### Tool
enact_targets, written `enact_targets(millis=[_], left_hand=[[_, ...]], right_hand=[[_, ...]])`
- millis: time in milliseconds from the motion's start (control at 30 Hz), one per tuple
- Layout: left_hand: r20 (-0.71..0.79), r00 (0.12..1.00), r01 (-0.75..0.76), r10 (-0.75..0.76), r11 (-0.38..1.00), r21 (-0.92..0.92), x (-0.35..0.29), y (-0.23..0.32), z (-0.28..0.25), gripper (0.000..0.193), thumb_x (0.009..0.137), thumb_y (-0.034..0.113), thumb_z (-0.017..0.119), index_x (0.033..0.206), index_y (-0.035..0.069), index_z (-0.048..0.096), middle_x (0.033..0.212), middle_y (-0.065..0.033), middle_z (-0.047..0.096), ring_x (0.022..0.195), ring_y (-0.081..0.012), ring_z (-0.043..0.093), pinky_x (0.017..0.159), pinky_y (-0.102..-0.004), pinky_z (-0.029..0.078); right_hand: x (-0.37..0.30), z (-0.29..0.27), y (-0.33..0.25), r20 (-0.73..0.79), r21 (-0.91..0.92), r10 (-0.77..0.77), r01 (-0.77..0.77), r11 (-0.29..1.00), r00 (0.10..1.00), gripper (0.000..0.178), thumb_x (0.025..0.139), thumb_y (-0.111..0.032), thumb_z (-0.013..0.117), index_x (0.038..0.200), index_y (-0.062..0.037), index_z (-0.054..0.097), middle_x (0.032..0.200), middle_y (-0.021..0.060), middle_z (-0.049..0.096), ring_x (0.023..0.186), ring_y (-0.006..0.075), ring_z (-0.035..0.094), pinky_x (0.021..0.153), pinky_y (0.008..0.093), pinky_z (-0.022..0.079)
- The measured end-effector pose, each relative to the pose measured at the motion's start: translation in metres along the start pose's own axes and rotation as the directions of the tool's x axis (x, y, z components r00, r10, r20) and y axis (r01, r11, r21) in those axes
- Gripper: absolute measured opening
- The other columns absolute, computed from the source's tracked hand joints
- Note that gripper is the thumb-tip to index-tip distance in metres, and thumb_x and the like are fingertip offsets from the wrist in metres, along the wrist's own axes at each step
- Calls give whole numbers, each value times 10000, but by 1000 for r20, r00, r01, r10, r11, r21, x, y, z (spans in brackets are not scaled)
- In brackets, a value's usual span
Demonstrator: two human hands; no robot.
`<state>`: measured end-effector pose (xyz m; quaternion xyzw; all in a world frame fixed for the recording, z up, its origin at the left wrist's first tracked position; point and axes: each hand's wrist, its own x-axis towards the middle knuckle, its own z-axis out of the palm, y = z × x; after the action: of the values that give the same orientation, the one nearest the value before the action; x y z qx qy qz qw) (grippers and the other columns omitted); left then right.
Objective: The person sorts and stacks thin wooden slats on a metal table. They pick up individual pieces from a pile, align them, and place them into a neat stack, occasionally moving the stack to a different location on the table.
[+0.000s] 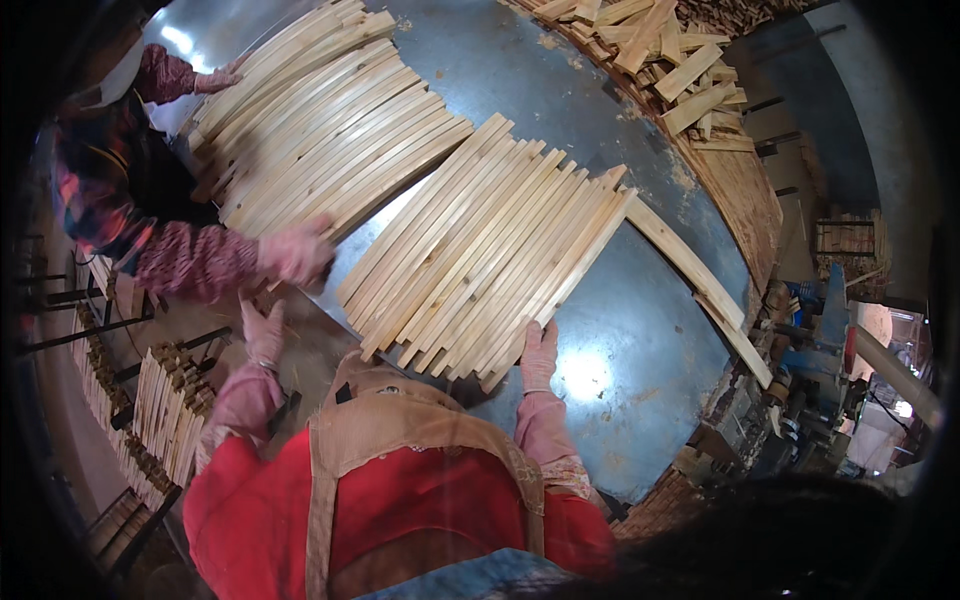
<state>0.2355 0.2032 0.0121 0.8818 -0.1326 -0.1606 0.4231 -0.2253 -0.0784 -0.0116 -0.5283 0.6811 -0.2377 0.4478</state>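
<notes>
A row of pale wooden strips (480, 260) lies side by side on the blue-grey metal table in front of me. My right hand (540, 355), in a pinkish glove, rests against the near right corner of this row, its fingers stretched along the edge. Off to the left, beyond the table's near edge, my left hand (263, 335) is raised with fingers apart and nothing visible in it. Just above it is a co-worker's gloved hand (297, 250), slightly blurred, by the near corner of a second row of strips (320, 130). The co-worker's other hand (218, 80) touches that row's far end.
Two long strips (690, 260) lie end to end along the right of the metal table (640, 350). Loose offcuts (690, 80) are heaped at the far right on a wooden board. Stacked strips (165, 410) stand in metal racks at lower left. Machinery (825, 340) stands at right.
</notes>
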Motion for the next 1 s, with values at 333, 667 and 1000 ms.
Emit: enact_targets(millis=[333,667,1000], left_hand=[[541,775,-420,326,906,56,34,157,170,528,1008,363,682,1380,-10,643,1432,-271,619,1313,-444,596,1122,-454,479],[717,672,272,182,841,-468,81,165,290,869,1004,398,729,1666,-14,345,1593,-188,533,1469,-275,498,1226,-394,397],[856,517,509,14,799,-321,32,189,223,824,930,256,766,1627,3,409,1475,-159,619,1317,-266,614,1122,-419,507]], right_hand=[[186,-25,-33,-106,-76,-57,49,996,993,815,1071,-547,495,1554,108,471,1582,294,533,1474,426,501,1239,434,358],[196,3,-53,-181,733,91,73,676,979,686,1060,-437,656,1533,41,520,1373,183,667,1228,293,668,1037,405,553],[169,-20,-16,335,810,87,-334,483,938,759,1004,-562,689,1537,-50,517,1382,137,654,1195,292,687,1019,441,591]])
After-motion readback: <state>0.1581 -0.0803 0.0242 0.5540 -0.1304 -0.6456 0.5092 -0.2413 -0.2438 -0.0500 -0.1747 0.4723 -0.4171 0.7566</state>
